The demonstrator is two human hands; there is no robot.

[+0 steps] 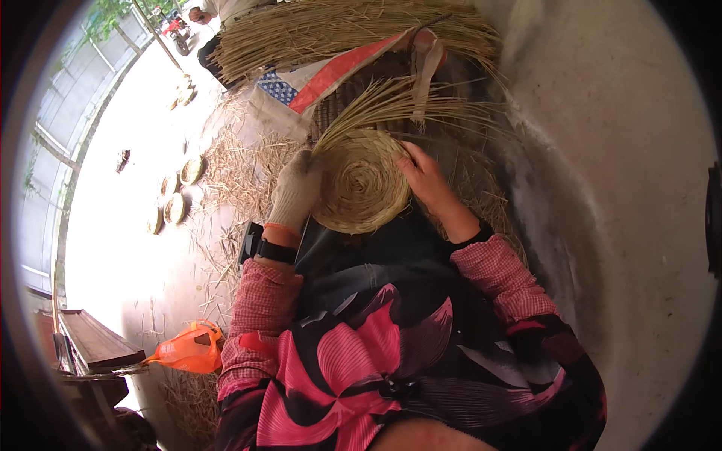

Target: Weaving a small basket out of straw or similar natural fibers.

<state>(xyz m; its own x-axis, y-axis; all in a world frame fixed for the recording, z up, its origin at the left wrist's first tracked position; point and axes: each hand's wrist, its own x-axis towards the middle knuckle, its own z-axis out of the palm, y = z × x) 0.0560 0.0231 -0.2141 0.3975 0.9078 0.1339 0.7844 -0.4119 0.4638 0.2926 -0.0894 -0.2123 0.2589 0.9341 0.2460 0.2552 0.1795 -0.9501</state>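
A round coiled straw basket is held over my lap, its hollow facing up. My left hand, in a knitted glove, grips its left rim where a bundle of long straw stems leaves the coil and fans to the upper right. My bare right hand holds the right rim, thumb and fingers on the weave. Beyond the basket lies a sack with red and starred blue patches.
Straw stalks lie piled behind; scraps litter the floor. Several baskets are at left. Another person is at top left. An orange plastic bag and wooden items are lower left. A pale wall or surface borders the right.
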